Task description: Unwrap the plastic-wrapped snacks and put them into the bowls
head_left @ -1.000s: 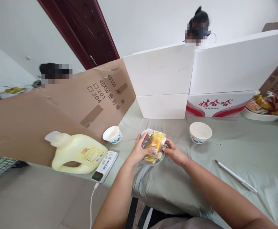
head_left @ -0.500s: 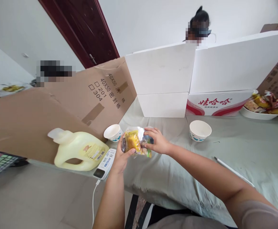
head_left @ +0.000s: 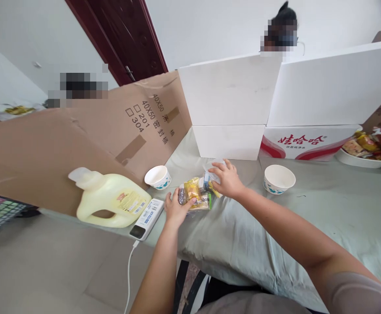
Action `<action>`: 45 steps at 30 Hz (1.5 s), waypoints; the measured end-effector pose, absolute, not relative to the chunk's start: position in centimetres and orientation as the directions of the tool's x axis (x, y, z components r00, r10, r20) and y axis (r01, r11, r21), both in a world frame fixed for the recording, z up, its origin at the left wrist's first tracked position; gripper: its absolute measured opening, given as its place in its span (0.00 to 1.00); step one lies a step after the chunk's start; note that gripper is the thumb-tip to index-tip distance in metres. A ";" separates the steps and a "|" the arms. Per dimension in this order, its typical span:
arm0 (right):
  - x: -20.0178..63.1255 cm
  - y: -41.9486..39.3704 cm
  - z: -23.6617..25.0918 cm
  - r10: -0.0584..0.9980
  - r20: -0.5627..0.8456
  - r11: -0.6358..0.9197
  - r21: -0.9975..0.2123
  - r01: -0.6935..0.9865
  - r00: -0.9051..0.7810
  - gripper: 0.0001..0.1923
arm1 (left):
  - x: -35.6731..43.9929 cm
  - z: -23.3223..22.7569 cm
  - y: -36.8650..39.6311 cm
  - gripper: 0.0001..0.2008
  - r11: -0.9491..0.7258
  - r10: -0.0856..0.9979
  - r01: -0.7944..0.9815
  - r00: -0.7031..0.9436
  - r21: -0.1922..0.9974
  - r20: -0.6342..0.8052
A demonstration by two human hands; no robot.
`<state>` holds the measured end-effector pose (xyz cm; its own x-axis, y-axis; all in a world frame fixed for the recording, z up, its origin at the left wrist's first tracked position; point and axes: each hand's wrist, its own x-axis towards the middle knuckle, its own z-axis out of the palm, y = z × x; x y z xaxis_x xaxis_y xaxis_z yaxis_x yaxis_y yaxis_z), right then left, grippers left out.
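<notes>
Several small wrapped snacks lie in a bundle low over the cloth, among them a yellow packet [head_left: 192, 188] and a green-edged packet [head_left: 204, 202]. My left hand [head_left: 176, 208] grips the bundle from its near left side, its thumb pressing on the front packets. At the bundle's right end, my right hand [head_left: 227, 179] has its fingers curled over clear plastic [head_left: 211, 169] with blue and yellow bits showing beneath. Part of what lies under the right fingers is hidden. A dark purplish packet [head_left: 181, 197] shows beside my left fingers.
Paper bowls stand at left [head_left: 158, 178] and right [head_left: 279, 179]. A yellow jug [head_left: 111, 200] and a white power bank [head_left: 146, 219] with a cable lie at the left edge. Cardboard [head_left: 111, 131] and white boxes [head_left: 229, 141] wall the back; a snack-filled dish [head_left: 367, 163] sits far right.
The bundle has come down toward the cloth and shifted slightly right in view. My right hand has moved away from my left, drawing the plastic outward, and the packets are more spread.
</notes>
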<state>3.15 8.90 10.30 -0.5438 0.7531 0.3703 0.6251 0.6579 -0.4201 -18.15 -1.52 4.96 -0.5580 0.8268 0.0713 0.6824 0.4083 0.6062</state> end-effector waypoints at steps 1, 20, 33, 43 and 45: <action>3.5 8.9 10.4 0.733 0.365 0.680 -0.377 0.629 -0.574 0.24 | -17.6 5.3 -1.4 0.44 0.443 0.825 0.718 -0.561 0.537 0.068; 7.2 12.5 9.5 0.697 0.465 0.717 -0.456 0.528 -0.546 0.22 | -7.8 7.3 4.8 0.38 -0.233 0.970 0.966 0.222 0.112 0.102; 12.6 13.3 4.0 0.954 0.238 0.169 -0.929 0.329 0.182 0.31 | -9.1 4.9 6.6 0.28 -0.135 0.984 0.991 0.134 0.003 0.118; 18.5 15.0 3.3 0.951 0.105 0.001 -0.942 0.335 0.292 0.28 | -8.6 4.6 6.7 0.28 -0.114 0.983 0.989 0.125 -0.090 0.134; 19.1 14.2 3.9 0.959 0.121 0.022 -0.933 0.358 0.256 0.29 | -8.5 4.7 6.7 0.28 -0.104 0.984 0.991 0.114 -0.083 0.133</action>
